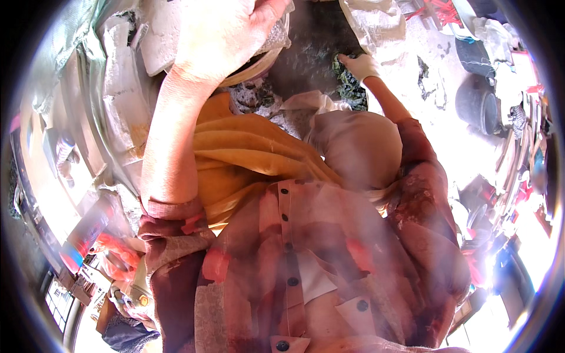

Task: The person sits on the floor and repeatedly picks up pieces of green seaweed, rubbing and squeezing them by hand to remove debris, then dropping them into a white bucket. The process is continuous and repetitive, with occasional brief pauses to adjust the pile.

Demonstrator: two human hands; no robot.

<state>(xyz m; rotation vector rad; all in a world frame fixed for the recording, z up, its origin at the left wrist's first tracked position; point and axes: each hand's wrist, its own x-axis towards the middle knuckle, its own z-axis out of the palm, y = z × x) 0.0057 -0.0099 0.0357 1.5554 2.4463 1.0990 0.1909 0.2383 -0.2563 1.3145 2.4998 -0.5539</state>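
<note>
My left hand (216, 37) is bare and reaches to the top of the view, where its fingertips are cut off and glare washes out its back. Beneath it lie the curved rim of a round pale container (260, 64) and a white foam-like block (161, 39). Whether this hand holds anything is hidden. My right hand (361, 67), whitish as if gloved, touches the top of a dark green, crumpled clump (351, 88) with its fingertips. Its grip on the clump is unclear. Dark, wet-looking material (304, 57) lies between the hands.
Mustard cloth (251, 141) and a rounded beige covered form (357, 148) lie close before my body. A dark bucket (479, 108) is at the right. A whitish sack (375, 22) stands beyond my right hand. A long foam piece (121, 84) is at the left.
</note>
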